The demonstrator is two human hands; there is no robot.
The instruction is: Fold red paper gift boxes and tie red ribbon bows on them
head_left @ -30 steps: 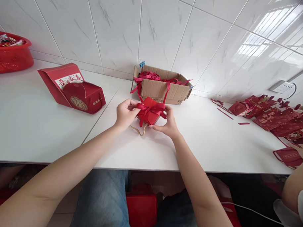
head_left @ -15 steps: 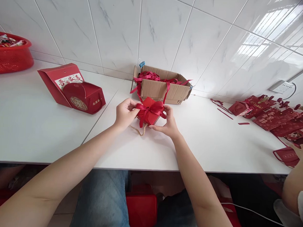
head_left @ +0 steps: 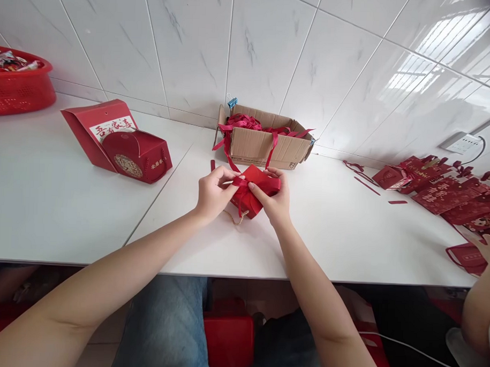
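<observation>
A small red gift box (head_left: 256, 195) with a red ribbon bow and a gold cord handle sits on the white table (head_left: 67, 199), just in front of me. My left hand (head_left: 212, 193) pinches the ribbon at the box's left side. My right hand (head_left: 273, 199) lies over the box's right half, its fingers pinching the ribbon at the top. Both hands are closed on the bow. The cord pokes out below the box.
A cardboard box (head_left: 264, 142) of red ribbons stands behind, against the tiled wall. Larger red gift boxes (head_left: 123, 147) lie at left, a red basket (head_left: 19, 84) at far left. Flat red boxes (head_left: 441, 190) pile at right, where another person's hand (head_left: 486, 251) reaches.
My hands have moved in from the box's sides onto the bow on top, and the bow's loops are now covered by my fingers. The box has shifted slightly right.
</observation>
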